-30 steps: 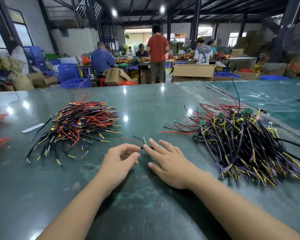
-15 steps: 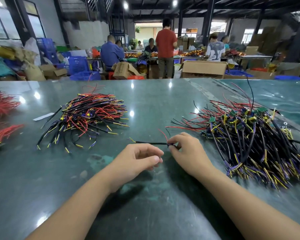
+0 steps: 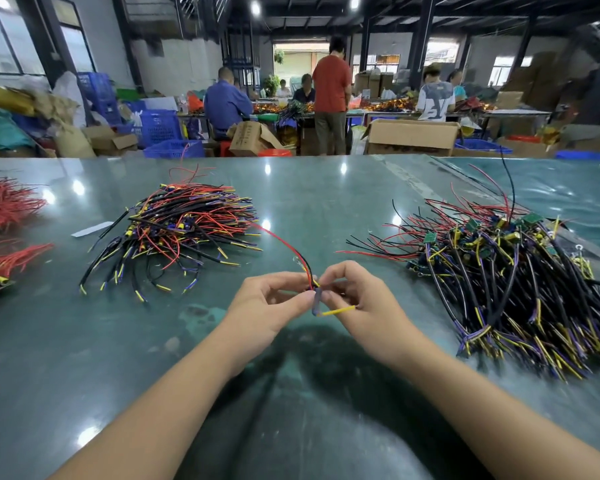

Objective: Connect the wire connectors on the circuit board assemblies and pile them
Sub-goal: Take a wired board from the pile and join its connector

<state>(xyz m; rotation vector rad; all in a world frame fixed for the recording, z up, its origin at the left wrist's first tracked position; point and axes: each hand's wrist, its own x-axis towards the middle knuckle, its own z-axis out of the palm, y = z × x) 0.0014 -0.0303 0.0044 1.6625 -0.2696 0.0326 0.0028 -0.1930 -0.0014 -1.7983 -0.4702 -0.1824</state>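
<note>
Both hands meet above the middle of the green table [image 3: 302, 188]. My left hand [image 3: 267, 304] and my right hand [image 3: 357, 306] pinch one wire assembly [image 3: 316, 299] between their fingertips. Its red and black leads arc up to the left, and a yellow-tipped end sticks out to the right below my right fingers. A pile of red, black and yellow wire assemblies [image 3: 184, 233] lies at the left. A larger pile with small green circuit boards [image 3: 506, 271] lies at the right.
Bundles of red wires [image 3: 4, 206] lie at the table's far left edge, and a white paper strip [image 3: 92, 229] lies beside the left pile. Beyond the table stand cardboard boxes [image 3: 411, 136], blue crates [image 3: 160, 128] and several people working at a far bench.
My hands have lifted the wire assembly off the table and drawn together around it. It lay flat between them half a second ago. The camera has shifted slightly.
</note>
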